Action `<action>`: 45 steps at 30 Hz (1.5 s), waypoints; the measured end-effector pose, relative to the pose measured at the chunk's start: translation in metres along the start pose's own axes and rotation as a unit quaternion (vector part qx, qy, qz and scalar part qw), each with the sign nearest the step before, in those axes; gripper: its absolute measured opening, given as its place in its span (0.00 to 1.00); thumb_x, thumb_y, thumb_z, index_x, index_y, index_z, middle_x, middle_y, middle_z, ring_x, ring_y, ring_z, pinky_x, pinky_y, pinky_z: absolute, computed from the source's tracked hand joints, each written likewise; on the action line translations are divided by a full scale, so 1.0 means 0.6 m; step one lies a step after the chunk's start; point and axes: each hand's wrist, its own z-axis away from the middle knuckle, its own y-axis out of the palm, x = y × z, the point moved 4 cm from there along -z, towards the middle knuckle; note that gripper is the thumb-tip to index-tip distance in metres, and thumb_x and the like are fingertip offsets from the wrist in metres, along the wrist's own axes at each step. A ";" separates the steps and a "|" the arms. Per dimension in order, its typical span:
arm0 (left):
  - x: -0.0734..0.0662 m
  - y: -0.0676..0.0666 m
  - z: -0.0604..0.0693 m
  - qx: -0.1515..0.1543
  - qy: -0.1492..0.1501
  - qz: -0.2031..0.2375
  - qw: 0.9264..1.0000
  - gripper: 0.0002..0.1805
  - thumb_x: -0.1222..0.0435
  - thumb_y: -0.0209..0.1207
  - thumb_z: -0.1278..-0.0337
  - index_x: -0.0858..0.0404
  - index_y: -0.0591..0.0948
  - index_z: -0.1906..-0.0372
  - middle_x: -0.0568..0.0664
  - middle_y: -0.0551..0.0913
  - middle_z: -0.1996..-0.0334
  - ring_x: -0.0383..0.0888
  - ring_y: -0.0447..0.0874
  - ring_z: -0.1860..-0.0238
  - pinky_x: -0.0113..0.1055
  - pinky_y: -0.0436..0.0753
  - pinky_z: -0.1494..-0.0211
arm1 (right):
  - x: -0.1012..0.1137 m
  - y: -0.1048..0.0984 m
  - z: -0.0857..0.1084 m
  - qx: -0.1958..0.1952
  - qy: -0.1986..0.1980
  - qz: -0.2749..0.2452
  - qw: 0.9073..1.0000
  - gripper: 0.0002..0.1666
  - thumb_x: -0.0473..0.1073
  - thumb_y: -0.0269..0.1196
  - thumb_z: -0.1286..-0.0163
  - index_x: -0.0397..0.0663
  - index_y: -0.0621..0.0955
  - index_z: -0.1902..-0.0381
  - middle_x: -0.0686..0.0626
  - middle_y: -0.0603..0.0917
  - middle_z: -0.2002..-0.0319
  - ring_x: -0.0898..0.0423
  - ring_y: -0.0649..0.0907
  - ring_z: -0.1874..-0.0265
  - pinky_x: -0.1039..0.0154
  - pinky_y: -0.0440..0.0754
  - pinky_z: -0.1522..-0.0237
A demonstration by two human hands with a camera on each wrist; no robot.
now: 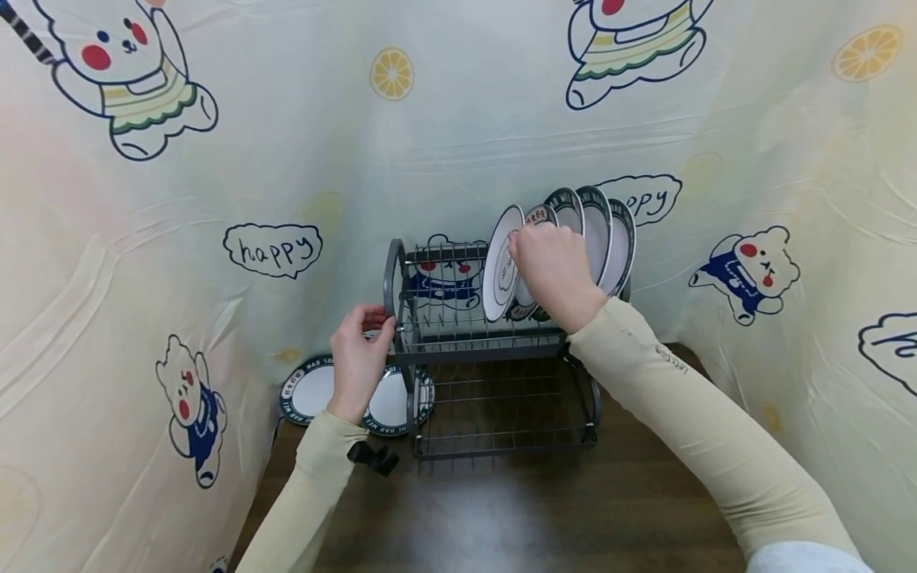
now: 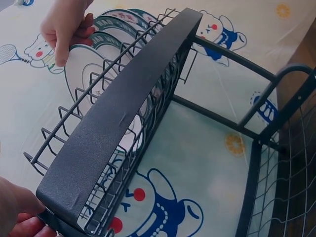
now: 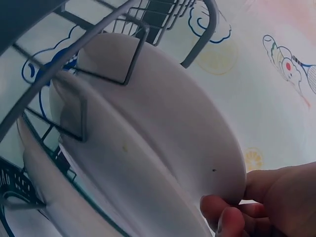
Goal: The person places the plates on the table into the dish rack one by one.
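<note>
A dark two-tier dish rack (image 1: 487, 348) stands on the brown table. My left hand (image 1: 356, 358) holds the rack's upper left corner; in the left wrist view the thumb and fingers of this hand (image 2: 17, 210) show around the frame's end. My right hand (image 1: 555, 267) pinches the rim of the leftmost white plate (image 1: 499, 267), which stands on edge in the upper tier. The right wrist view shows thumb and fingers (image 3: 232, 224) on either side of that plate's rim, its white back (image 3: 168, 98) facing the camera. Several green-rimmed plates (image 1: 597, 239) stand behind it to the right.
Two green-rimmed plates (image 1: 392, 402) lie flat on the table (image 1: 501, 509), left of the rack and partly behind my left hand. The lower wire tier (image 1: 501, 410) is below the plates. A pale cartoon-printed cloth (image 1: 458, 135) hangs behind and at both sides.
</note>
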 end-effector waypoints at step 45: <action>0.003 0.000 0.000 0.004 -0.003 0.007 1.000 0.11 0.70 0.65 0.31 0.68 0.82 0.48 0.60 0.85 0.54 0.53 0.85 0.53 0.51 0.89 0.50 | -0.044 -0.028 0.108 -0.143 -0.047 -0.105 0.983 0.18 0.42 0.59 0.22 0.43 0.78 0.75 0.49 0.70 0.88 0.53 0.67 0.91 0.62 0.59 0.89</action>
